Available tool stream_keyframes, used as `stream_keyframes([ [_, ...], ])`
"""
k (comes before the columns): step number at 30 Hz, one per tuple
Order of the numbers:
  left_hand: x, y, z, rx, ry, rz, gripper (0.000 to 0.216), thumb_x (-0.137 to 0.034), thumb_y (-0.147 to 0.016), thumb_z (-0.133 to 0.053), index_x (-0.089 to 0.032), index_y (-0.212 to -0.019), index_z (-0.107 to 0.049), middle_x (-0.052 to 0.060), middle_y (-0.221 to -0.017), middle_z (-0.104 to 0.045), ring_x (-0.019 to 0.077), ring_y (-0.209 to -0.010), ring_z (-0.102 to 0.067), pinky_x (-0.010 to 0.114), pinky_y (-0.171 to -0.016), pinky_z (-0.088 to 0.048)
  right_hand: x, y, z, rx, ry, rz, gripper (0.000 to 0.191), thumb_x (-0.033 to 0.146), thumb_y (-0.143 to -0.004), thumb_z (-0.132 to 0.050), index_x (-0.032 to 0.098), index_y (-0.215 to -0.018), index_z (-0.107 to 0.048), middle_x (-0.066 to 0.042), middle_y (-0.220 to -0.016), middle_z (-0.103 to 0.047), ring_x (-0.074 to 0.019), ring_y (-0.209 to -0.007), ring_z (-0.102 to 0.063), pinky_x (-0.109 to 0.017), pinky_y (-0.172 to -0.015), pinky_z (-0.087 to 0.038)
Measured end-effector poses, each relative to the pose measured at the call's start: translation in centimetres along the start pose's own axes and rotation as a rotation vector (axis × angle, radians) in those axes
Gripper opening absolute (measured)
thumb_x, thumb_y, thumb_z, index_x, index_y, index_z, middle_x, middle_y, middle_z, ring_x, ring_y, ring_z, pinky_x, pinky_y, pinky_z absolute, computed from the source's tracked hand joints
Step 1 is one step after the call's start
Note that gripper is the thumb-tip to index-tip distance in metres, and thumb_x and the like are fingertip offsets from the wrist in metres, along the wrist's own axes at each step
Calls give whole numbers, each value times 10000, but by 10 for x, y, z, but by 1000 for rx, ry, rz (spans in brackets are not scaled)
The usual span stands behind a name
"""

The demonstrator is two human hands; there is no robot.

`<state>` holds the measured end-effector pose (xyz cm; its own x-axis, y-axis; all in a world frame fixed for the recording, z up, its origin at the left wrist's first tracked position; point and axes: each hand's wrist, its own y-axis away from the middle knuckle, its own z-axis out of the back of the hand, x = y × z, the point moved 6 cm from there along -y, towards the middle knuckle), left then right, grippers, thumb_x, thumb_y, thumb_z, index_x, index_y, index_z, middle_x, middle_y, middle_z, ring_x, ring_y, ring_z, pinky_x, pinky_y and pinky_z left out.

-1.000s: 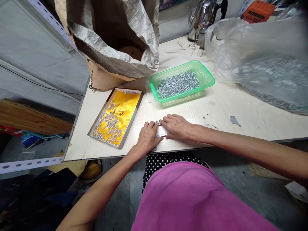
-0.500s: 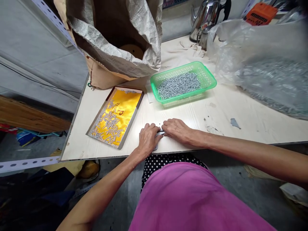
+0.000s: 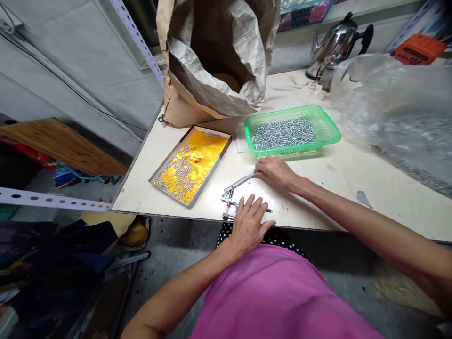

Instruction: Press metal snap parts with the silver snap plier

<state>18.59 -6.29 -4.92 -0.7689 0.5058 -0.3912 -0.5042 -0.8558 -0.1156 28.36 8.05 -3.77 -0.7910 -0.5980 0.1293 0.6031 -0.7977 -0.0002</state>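
The fingers of the right hand (image 3: pixel 277 173) are curling inward and gripping the end of the upper handle of the metal pliers (image 3: pixel 241 181). The left hand (image 3: pixel 249 226) is lying with spread, open fingers over the lower handle; its palm is hiding this part, so I cannot say how firmly it is pressing. The pliers are lying on the desk (image 3: pixel 339 165), near its front edge, the two handles standing wide apart and the head pointing to the left.

To the left of the pliers, a shallow box with a yellow inside (image 3: pixel 209 148) is holding many small metal pieces (image 3: pixel 181 175). Beyond the right hand, a green basket (image 3: pixel 325 125) is carrying more such pieces. Farther away, a large paper sack (image 3: pixel 212 89) is standing open behind the box, and a clear plastic bag (image 3: pixel 406 113) is occupying the right side, with a shiny kettle (image 3: pixel 337 42) standing behind.
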Motion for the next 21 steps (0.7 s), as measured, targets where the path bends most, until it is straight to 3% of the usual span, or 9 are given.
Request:
stream_keyframes([
  [2,1,-1,1,-11,25,10,466,-460,-941,-500,-160,-1297,-529,124,-1396,-543,307,-1396,-368,570,-1161,-256,9,-7,9,25,49,-49,191,247,-934,-530,137,-936,-686,-112,-977,-652,-248,-929,-521,-346,-734,-309],
  [4,2,0,0,-12,50,3,498,-467,-935,-508,-154,-1323,-510,130,-1411,-527,307,-1398,-363,571,-1170,-232,35,-11,17,32,74,12,178,226,-930,-534,151,-969,-691,-115,-1003,-646,-251,-949,-512,-350,-734,-305],
  [8,5,3,-10,39,119,45,575,-501,-901,-547,-133,-1342,-512,167,-1368,-556,330,-1322,-462,526,-1130,-331,118,-7,16,86,7,447,116,253,-898,-598,214,-917,-705,-86,-985,-627,-244,-975,-480,-339,-707,-309],
  [10,9,5,-14,51,160,86,632,-531,-886,-551,-141,-1380,-487,175,-1372,-551,347,-1311,-472,519,-1111,-361,143,-6,9,99,14,551,102,239,-881,-618,207,-826,-698,-79,-962,-619,-233,-959,-475,-337,-700,-318],
  [15,18,5,-13,61,216,58,748,-592,-875,-524,-188,-1484,-363,145,-1462,-468,353,-1383,-382,525,-1132,-333,154,-9,5,47,-42,644,151,156,-866,-598,190,-726,-642,-60,-834,-598,-211,-855,-470,-346,-714,-351],
  [18,20,3,-13,64,200,2,790,-605,-864,-532,-209,-1512,-314,108,-1506,-417,343,-1417,-327,499,-1161,-300,154,-8,17,-42,-222,644,133,179,-894,-557,219,-821,-660,-39,-800,-610,-210,-834,-495,-345,-725,-378],
  [21,15,-4,-12,20,168,-69,676,-459,-907,-523,-285,-1518,-293,38,-1533,-377,309,-1411,-349,447,-1193,-255,158,-7,37,-121,-301,591,172,211,-931,-497,248,-953,-663,-46,-883,-644,-217,-881,-525,-350,-749,-413],
])
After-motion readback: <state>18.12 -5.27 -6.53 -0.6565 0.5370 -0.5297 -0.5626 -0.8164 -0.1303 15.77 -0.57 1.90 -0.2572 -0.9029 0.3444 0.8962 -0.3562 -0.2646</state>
